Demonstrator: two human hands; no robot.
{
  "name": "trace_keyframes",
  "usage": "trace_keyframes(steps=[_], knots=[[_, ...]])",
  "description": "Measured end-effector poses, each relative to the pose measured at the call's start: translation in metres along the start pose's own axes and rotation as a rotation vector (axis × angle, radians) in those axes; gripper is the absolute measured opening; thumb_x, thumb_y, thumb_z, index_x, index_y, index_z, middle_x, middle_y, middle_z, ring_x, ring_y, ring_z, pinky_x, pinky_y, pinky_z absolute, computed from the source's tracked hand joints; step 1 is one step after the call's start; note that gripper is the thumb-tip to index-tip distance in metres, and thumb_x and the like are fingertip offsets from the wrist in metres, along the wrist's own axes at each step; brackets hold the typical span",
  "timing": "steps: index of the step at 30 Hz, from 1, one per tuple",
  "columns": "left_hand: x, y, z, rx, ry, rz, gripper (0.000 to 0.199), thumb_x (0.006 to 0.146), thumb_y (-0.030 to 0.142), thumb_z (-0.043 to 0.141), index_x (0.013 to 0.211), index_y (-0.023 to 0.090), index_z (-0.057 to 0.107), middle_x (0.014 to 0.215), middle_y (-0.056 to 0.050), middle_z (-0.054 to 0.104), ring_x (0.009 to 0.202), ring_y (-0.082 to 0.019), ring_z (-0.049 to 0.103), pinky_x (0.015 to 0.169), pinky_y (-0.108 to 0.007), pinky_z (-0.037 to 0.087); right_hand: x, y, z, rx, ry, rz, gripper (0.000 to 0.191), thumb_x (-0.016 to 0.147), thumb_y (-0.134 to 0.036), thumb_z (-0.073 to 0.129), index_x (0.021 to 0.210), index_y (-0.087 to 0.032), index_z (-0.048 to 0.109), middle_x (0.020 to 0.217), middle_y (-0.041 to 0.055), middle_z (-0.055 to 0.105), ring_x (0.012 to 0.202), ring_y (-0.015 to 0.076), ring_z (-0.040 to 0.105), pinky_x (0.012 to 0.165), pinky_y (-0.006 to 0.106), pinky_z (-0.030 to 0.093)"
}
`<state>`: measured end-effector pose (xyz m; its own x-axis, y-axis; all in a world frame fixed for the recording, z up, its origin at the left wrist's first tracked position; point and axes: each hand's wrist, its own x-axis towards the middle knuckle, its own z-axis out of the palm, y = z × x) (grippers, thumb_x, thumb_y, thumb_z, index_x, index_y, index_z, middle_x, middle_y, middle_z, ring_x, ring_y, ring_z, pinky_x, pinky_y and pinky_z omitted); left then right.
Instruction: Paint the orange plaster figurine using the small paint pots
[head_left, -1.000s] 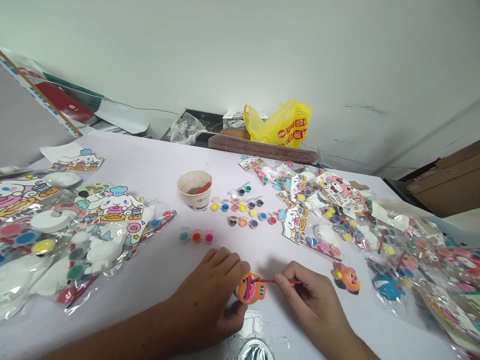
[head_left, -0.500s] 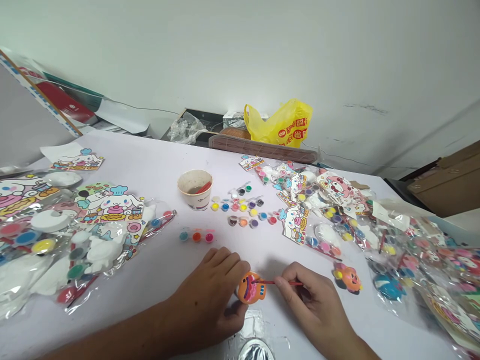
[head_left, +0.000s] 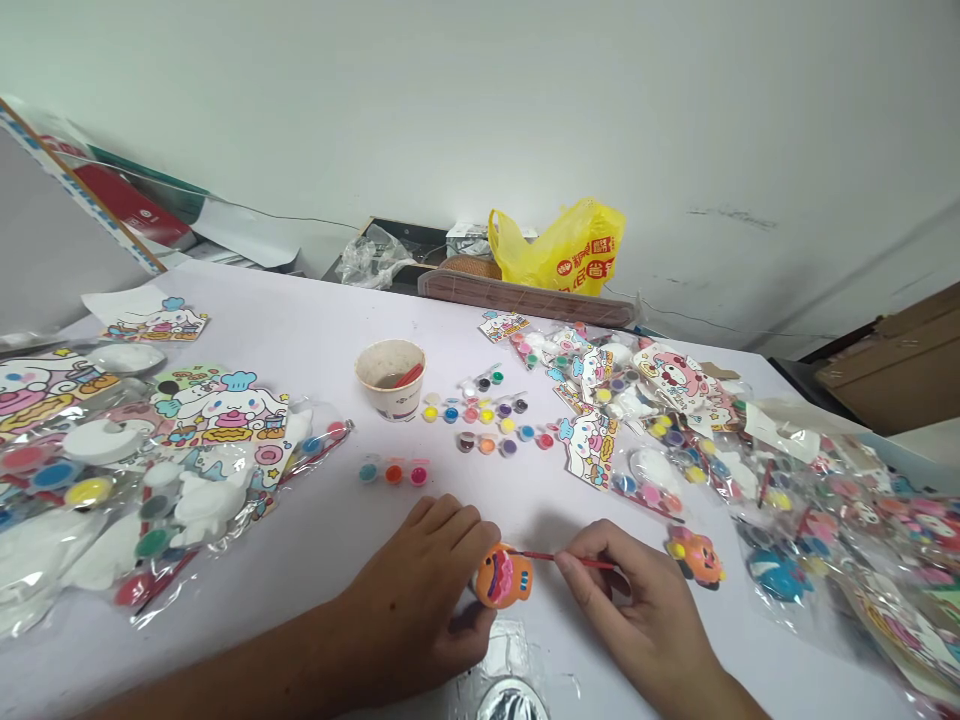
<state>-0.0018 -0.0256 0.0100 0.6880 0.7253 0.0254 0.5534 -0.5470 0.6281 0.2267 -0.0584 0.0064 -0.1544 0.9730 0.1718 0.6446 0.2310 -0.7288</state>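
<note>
Steadying an orange figurine at the near middle of the table, the left hand wraps its left side, fingers curled over the top and thumb below, closed on it. The right hand lies just right of the figurine, fingers pinched together on a thin red paintbrush. Brush axis: nearly level, running left to right, bristle end at the figurine's upper right edge, touching or just short of it; cannot tell which. The figurine thus lies left of the right-hand grip, along the brush line. A second painted figurine sits just beyond the right hand. Paint pots and a paper cup stand farther back, well apart.
</note>
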Motion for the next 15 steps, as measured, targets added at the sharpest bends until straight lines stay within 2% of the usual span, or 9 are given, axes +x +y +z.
trace_keyframes(steps=[12,15], knots=[[0.0006,0.0004,0.0001,0.005,-0.002,0.006,0.025,0.069,0.01,0.055,0.089,0.021,0.045,0.092,0.0,0.051,0.088,-0.021,0.042,0.076,-0.036,0.032,0.0022,-0.0051,0.004,-0.048,0.062,-0.11,0.03,0.093,-0.028,0.055,0.065,-0.021,0.046,0.053,-0.0058,0.044,0.046,0.009,0.04,0.043,0.02,0.031],[0.0006,0.0006,-0.0002,0.007,-0.005,-0.004,0.024,0.069,0.01,0.054,0.088,0.021,0.044,0.091,0.001,0.051,0.087,-0.021,0.042,0.075,-0.036,0.031,0.0028,-0.0066,0.0037,-0.05,0.041,-0.122,0.03,0.093,-0.028,0.054,0.066,-0.021,0.046,0.053,-0.0062,0.043,0.045,0.0088,0.039,0.042,0.019,0.031]])
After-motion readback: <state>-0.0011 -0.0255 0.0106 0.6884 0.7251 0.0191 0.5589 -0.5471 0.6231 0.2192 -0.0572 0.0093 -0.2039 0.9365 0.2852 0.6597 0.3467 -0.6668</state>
